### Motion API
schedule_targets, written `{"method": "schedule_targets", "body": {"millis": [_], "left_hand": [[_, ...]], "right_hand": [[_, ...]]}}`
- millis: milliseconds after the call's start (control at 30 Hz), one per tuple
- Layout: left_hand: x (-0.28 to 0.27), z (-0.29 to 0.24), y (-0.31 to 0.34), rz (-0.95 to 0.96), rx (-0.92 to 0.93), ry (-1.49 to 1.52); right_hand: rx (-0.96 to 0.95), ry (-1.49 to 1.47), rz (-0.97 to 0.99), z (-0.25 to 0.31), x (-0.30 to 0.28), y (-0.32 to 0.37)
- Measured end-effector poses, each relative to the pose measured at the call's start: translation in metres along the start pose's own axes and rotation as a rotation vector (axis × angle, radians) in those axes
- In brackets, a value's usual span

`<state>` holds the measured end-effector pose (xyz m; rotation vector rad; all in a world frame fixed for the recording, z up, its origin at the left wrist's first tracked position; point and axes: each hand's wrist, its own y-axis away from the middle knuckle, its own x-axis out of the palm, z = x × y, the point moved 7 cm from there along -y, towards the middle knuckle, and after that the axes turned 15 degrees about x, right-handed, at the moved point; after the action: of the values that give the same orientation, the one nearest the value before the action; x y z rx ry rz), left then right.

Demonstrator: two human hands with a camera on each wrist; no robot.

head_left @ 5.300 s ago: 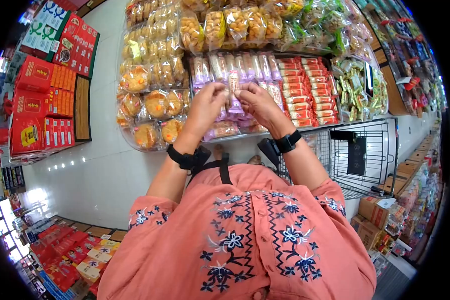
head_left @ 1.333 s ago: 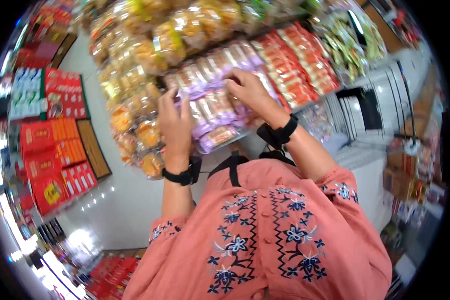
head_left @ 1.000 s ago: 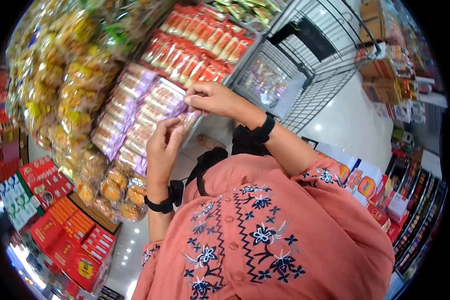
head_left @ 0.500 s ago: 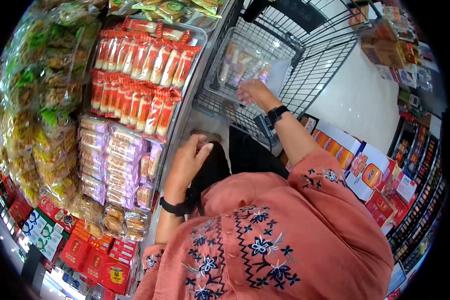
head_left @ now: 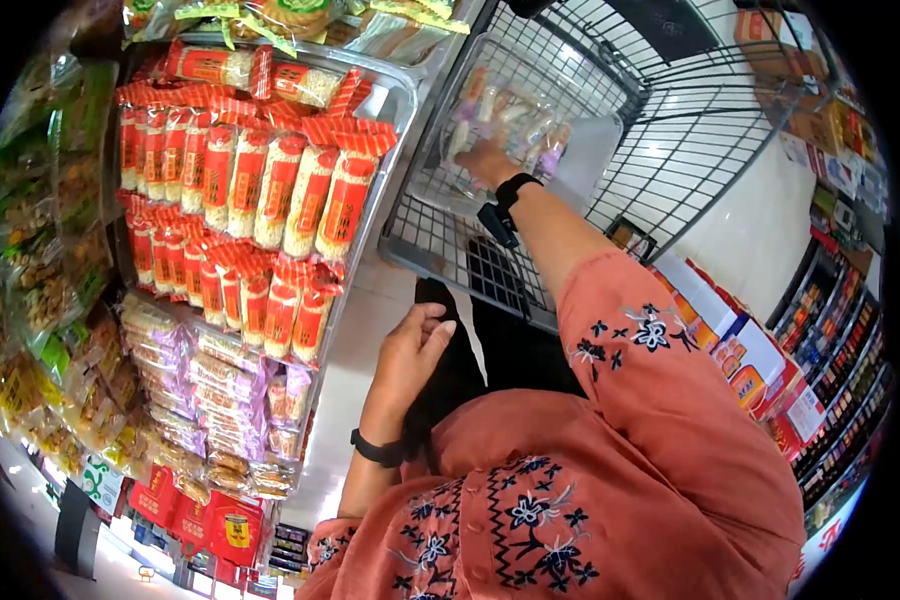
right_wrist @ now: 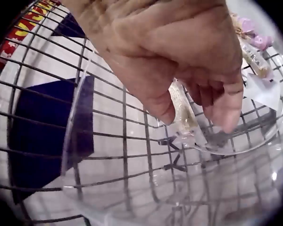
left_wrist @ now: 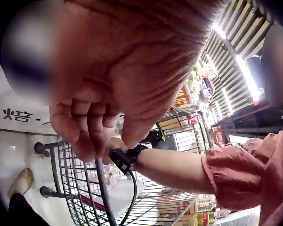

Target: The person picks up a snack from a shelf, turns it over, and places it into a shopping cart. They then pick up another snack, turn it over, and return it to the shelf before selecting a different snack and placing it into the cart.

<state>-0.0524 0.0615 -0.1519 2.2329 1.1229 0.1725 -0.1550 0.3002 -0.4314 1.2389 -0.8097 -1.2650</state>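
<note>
In the head view my right hand (head_left: 487, 162) reaches down into a clear plastic container (head_left: 426, 188) inside the shopping cart, beside several wrapped snack bars (head_left: 552, 150). The right wrist view shows a pale wrapped bar (right_wrist: 183, 112) between the thumb and curled fingers of my right hand (right_wrist: 174, 52), low over the cart's wire floor; part of the bar is hidden by the hand. My left hand (head_left: 410, 352) hangs loosely curled near my leg, holding nothing; it fills the top of the left wrist view (left_wrist: 137, 61).
The wire cart (head_left: 660, 150) stands at the upper right, with its near edge (head_left: 440, 268) by my legs. Left of it is a display tray (head_left: 406, 100) of red-wrapped bars (head_left: 282, 190), with purple-wrapped bars (head_left: 225, 385) lower down. Stacked boxes (head_left: 735, 350) stand to the right.
The view has turned from the snack display towards the cart. Both hands were together at a wrapped bar; my right hand has moved down into the container, while my left has drawn back empty.
</note>
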Motion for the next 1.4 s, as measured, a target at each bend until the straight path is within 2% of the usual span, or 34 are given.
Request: {"method": "schedule_targets", "body": {"millis": [100, 200, 300, 400, 467, 533, 567, 600, 633, 733, 800, 833, 933, 1000, 1033, 1133, 1233, 1333, 1400], "left_hand": [[0.005, 0.006, -0.007, -0.003, -0.016, 0.030], [0.013, 0.019, -0.012, 0.025, -0.046, 0.054], [0.018, 0.022, -0.018, 0.049, -0.033, 0.046], [0.021, 0.023, -0.022, 0.052, -0.027, 0.058], [0.022, 0.028, -0.025, 0.047, -0.031, 0.069], [0.025, 0.033, -0.027, 0.052, -0.047, 0.087], [0.026, 0.035, -0.027, 0.059, -0.059, 0.099], [0.028, 0.037, -0.027, 0.067, -0.070, 0.112], [0.029, 0.040, -0.026, 0.074, -0.077, 0.113], [0.033, 0.047, -0.025, 0.074, -0.060, 0.121], [0.033, 0.053, -0.022, 0.055, -0.010, 0.128], [0.030, 0.050, -0.020, 0.060, -0.004, 0.112], [0.018, 0.033, -0.016, 0.068, 0.027, 0.063], [0.009, 0.018, -0.009, 0.066, 0.059, 0.034], [0.005, 0.008, -0.005, 0.063, 0.077, 0.030], [-0.008, -0.026, 0.007, 0.050, 0.173, -0.001], [-0.023, -0.061, 0.025, 0.014, 0.297, -0.045], [-0.042, -0.096, 0.052, -0.028, 0.360, -0.061], [-0.058, -0.109, 0.073, -0.063, 0.386, -0.091]], "right_hand": [[0.107, 0.031, -0.006, 0.002, 0.004, 0.000], [0.093, 0.014, -0.048, 0.003, 0.007, -0.005], [0.015, 0.212, -0.084, 0.005, 0.013, -0.022], [0.090, 0.099, -0.036, -0.005, 0.017, -0.039], [0.077, 0.087, -0.002, -0.011, 0.020, -0.048], [0.108, 0.056, 0.050, 0.001, 0.013, -0.024], [0.227, -0.053, 0.118, -0.023, 0.019, -0.057], [0.030, -0.008, 0.147, -0.021, 0.015, -0.054], [-0.167, 0.038, 0.175, -0.013, 0.009, -0.038], [-0.158, -0.091, 0.176, 0.002, -0.008, 0.001], [0.190, -0.284, 0.098, 0.011, -0.017, 0.049], [-0.027, -0.354, 0.166, 0.013, -0.025, 0.065], [0.023, -0.436, 0.272, -0.005, -0.037, 0.076], [-0.045, -0.551, 0.289, -0.010, -0.046, 0.111], [0.034, -0.547, 0.310, -0.017, -0.051, 0.120], [-0.121, -0.634, 0.374, -0.016, -0.068, 0.183], [-0.220, -0.697, 0.303, 0.000, -0.085, 0.265], [-0.344, -0.705, 0.372, 0.015, -0.093, 0.333], [-0.440, -0.552, 0.413, 0.023, -0.095, 0.365]]}}
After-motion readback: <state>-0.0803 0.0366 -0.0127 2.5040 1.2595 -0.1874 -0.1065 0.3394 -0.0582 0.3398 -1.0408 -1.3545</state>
